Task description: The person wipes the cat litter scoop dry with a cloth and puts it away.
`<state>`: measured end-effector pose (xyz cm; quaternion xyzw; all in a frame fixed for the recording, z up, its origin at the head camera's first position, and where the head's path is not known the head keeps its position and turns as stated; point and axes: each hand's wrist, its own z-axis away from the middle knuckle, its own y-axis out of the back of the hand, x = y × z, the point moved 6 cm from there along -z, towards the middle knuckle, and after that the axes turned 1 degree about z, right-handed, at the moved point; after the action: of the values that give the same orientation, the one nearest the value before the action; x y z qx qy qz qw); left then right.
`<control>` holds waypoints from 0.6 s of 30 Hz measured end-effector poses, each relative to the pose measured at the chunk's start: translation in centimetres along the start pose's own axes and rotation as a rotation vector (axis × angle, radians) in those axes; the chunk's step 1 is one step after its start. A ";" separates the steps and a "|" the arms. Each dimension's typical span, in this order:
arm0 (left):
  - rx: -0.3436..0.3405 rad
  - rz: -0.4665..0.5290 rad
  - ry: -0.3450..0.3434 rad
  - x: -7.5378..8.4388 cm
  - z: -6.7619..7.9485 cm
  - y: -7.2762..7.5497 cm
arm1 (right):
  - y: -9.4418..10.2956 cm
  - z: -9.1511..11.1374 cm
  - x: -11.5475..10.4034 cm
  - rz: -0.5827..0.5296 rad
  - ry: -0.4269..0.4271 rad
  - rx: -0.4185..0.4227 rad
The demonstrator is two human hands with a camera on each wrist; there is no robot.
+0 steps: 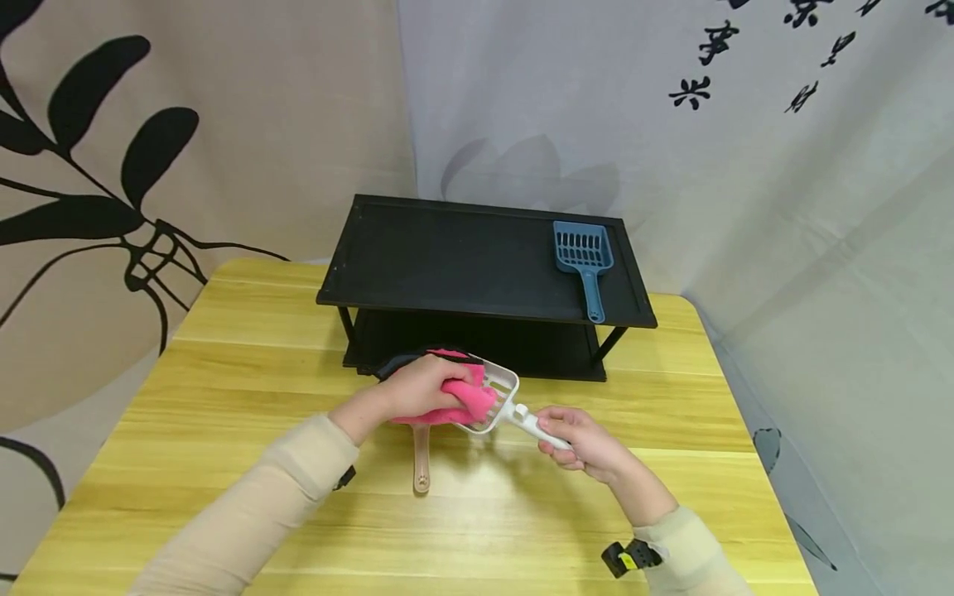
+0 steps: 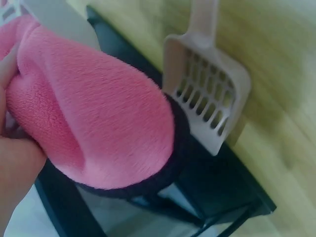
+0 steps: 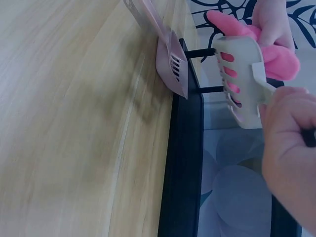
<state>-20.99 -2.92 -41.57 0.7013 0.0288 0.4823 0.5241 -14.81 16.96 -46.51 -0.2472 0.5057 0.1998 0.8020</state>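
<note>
A white litter scoop [image 1: 531, 420] is held off the table, its slotted head pointing left. My right hand [image 1: 585, 443] grips its handle. Bunched in my left hand [image 1: 425, 386] is a pink cloth [image 1: 477, 399] with a dark edge, lying against the scoop's head. In the right wrist view, pink shows through the slots of the white scoop [image 3: 242, 74]. Under my left hand, a beige-pink litter scoop [image 2: 207, 89] sits at the front edge of the black rack; from the head, mostly its handle [image 1: 421, 463] shows.
A two-tier black rack [image 1: 447, 257] stands at the back of the wooden table [image 1: 246, 389]. On its top tier, at the right, lies a blue litter scoop [image 1: 590, 277]. Behind hangs a pale curtain [image 1: 298, 108] with dark plant prints and characters.
</note>
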 end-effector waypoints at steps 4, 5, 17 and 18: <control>0.062 0.017 0.028 -0.7 0.2 1.4 | 0.4 0.3 -0.2 0.005 0.004 -0.013; 0.076 0.022 0.039 -0.9 0.4 1.7 | 0.5 0.4 -0.2 0.013 0.000 -0.012; 0.408 0.046 0.152 -2.4 2.2 6.7 | 1.1 1.7 0.6 0.190 -0.101 0.073; 0.423 0.062 0.145 -2.0 2.0 6.7 | 1.0 1.6 0.7 0.205 -0.106 0.078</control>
<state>-23.77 -8.44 -37.69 0.7597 0.1451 0.5306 0.3469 -13.92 18.77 -46.70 -0.1518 0.4926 0.2737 0.8121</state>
